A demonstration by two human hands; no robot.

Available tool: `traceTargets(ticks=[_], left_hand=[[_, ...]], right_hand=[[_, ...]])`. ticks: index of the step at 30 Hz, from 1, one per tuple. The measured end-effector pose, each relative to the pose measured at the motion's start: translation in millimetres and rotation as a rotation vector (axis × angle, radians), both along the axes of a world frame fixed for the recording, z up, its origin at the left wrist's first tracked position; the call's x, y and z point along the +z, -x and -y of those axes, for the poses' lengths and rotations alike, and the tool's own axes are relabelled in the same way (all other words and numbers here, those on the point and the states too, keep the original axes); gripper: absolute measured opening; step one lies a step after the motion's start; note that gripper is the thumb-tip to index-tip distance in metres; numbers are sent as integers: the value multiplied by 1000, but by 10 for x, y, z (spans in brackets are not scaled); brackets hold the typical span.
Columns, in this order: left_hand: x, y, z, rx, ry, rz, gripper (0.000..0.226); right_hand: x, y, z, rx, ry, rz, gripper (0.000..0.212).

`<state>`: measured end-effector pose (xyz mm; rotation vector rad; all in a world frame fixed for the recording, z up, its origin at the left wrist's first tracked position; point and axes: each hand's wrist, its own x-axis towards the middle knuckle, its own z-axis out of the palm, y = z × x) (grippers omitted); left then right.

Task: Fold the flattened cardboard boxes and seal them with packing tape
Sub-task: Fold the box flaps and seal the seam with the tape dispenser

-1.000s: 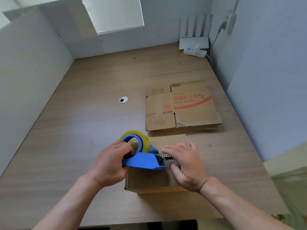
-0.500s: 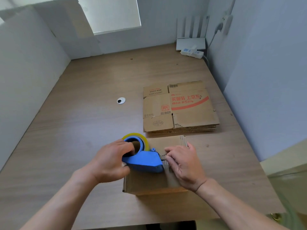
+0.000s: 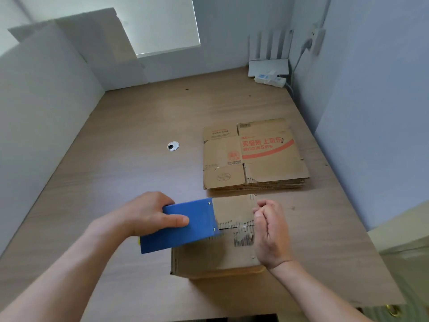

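Note:
A folded cardboard box (image 3: pixel 216 259) stands on the wooden table (image 3: pixel 116 182) close to me. My left hand (image 3: pixel 144 212) grips a blue tape dispenser (image 3: pixel 183 226), held flat side up over the left part of the box top. A strip of clear tape (image 3: pixel 236 226) runs from the dispenser along the top seam to my right hand (image 3: pixel 271 233). That hand's curled fingers pinch the tape's end at the right edge of the box. The tape roll is hidden under the dispenser.
A stack of flattened cardboard boxes (image 3: pixel 253 156) lies just behind the folded box. A round cable hole (image 3: pixel 173 146) sits in the table's middle. A white router (image 3: pixel 268 66) and power strip (image 3: pixel 270 79) occupy the far right corner. Walls enclose three sides.
My right hand has pulled the tape end rightward to the box's right edge. My left hand has turned the dispenser over, so the yellow roll no longer shows.

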<state>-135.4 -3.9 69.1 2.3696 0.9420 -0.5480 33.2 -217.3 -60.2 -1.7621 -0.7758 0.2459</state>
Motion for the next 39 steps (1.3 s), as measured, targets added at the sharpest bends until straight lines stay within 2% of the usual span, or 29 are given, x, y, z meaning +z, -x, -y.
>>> traceTargets(ticks=[4,7,10,12,19,25,34,39], left_hand=[[-80,-414,61,-48,-44,-101,42],[-152,-570,108,-99,-70,-143,45],[-204,-656,126,-124,-99,-155,48],[-232,-686,118,-135,-106,-156,49],[-248,-682,72,-94,-69,-135,47],[-207,-631,81,-71,-24,-92,44],[-210,-576,81,-47,34,-65,43],[-217,-598,83,-33,25,-73,42]], right_hand=[[-94,-34,72,-128,16,-54,31],[-243,-40,160,-211,90,-243,34],[-331,-53,273,-184,123,-435,32],[-306,-83,300,-169,124,-489,35],[-292,-182,275,-128,157,-471,46],[-290,-180,243,-97,224,-395,41],[-303,-95,300,-132,108,-438,34],[-315,-166,259,-85,219,-415,38]])
